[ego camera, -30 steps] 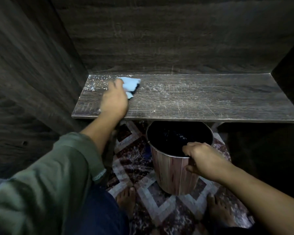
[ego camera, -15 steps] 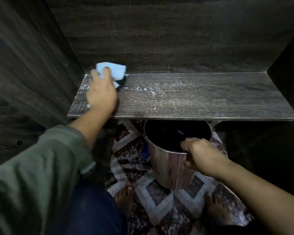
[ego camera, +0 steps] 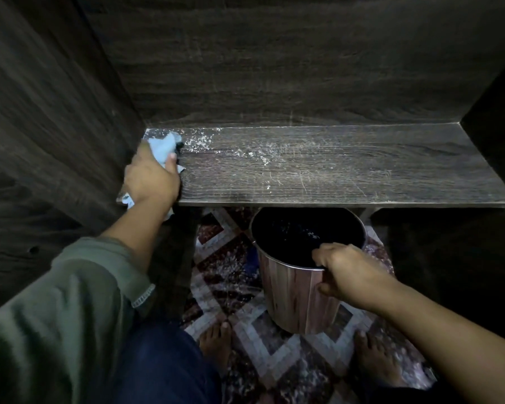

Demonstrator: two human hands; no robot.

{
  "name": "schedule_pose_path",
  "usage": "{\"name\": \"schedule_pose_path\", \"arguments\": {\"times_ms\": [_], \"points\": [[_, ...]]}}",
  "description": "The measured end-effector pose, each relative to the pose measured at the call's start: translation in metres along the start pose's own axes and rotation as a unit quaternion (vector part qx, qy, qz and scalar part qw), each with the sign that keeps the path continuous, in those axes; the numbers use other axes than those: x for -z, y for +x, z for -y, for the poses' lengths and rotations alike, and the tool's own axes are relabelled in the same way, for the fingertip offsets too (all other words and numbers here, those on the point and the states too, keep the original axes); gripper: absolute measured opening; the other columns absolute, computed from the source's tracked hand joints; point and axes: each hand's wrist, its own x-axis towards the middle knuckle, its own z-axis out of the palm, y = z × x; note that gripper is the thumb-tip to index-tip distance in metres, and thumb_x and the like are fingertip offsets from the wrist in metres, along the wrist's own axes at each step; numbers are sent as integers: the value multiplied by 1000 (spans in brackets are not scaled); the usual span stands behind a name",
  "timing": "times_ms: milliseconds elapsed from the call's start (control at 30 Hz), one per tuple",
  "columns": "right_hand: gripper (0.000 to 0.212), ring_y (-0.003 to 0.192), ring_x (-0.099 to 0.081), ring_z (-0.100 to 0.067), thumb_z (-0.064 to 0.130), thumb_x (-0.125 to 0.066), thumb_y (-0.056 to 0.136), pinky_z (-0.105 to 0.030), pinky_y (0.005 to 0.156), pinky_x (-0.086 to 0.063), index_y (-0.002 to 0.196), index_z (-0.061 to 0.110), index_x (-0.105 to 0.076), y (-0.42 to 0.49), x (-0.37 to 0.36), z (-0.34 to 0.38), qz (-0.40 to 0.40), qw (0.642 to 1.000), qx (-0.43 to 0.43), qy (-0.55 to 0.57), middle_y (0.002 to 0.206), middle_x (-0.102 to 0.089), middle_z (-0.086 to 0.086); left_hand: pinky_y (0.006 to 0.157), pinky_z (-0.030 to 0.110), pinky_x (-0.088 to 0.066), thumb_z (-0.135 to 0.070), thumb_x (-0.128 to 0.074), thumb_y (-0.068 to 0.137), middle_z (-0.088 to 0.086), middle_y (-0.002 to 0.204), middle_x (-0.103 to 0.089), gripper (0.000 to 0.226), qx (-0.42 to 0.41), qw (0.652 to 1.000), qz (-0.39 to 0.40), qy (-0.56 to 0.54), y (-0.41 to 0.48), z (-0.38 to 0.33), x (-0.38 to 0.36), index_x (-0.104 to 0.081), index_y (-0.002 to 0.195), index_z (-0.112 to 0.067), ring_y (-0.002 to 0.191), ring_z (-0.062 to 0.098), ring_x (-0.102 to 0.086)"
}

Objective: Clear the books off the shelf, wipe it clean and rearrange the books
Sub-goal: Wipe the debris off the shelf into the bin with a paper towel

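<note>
The left hand (ego camera: 150,179) grips a blue cloth (ego camera: 163,147) at the left end of the dusty shelf (ego camera: 347,167), against the side wall. White specks (ego camera: 204,142) lie just right of it. Below the shelf's front edge, the right hand (ego camera: 344,272) clasps the bin (ego camera: 295,287) by its rim.

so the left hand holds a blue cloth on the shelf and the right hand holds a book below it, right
Not a book: the head view shows the right hand gripping the rim of a bin below the shelf. The rest holds.
</note>
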Motion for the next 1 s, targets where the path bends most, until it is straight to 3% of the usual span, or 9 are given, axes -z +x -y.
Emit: {"name": "schedule_pose_path", "arguments": {"times_ms": [167, 400, 500, 633, 800, 1000], "points": [[31, 109, -53, -17, 35, -72, 78, -28, 81, -34, 99, 22, -53, 0, -1, 2, 5, 1000, 1, -2, 107, -54, 4, 87, 39, -42, -40, -46, 98, 16, 122, -62, 44, -38, 999, 15, -5, -37, -42, -17, -54, 134, -16, 110, 39, -56], [35, 109, -54, -18, 34, -73, 77, -27, 83, -37, 104, 20, -56, 2, -1, 1, 2, 1000, -1, -1, 109, -56, 2, 91, 32, -40, -32, -45, 101, 2, 137, -54, 42, -134, 986, 95, -42, -78, -105, -25, -45, 142, -26, 117, 25, -53], [34, 107, -55, -20, 32, -75, 75, -28, 82, -39, 100, 19, -57, 4, 0, 0, -5, 1000, -4, 5, 106, -57, 0, 91, 35, -44, -21, -51, 99, 5, 136, -55, 43, -125, 988, 66, -66, -58, -88, -18, -47, 142, -25, 112, 27, -57], [31, 107, -55, -21, 29, -74, 75, -29, 76, -34, 98, 19, -56, 1, 0, -1, -15, 1000, -6, 9, 105, -57, -1, 100, 39, -35, -8, -48, 94, 13, 147, -37, 54, -92, 992, -26, 84, -10, -26, 4, -37, 146, -18, 125, 34, -38], [32, 107, -55, -21, 29, -75, 74, -27, 73, -30, 97, 20, -55, -3, 0, -4, -17, 1000, -5, 11, 104, -57, 1, 104, 46, -33, -23, -49, 95, 23, 151, -29, 56, -97, 992, 40, 69, 4, 24, 2, -34, 149, -16, 125, 46, -37], [32, 108, -55, -20, 33, -74, 77, -29, 79, -36, 100, 20, -55, -2, -2, -4, -9, 1000, -9, 3, 107, -56, 1, 102, 41, -33, -26, -44, 99, 15, 148, -39, 44, -70, 997, 12, 8, -23, -10, -9, -46, 142, -16, 125, 40, -44]]}}
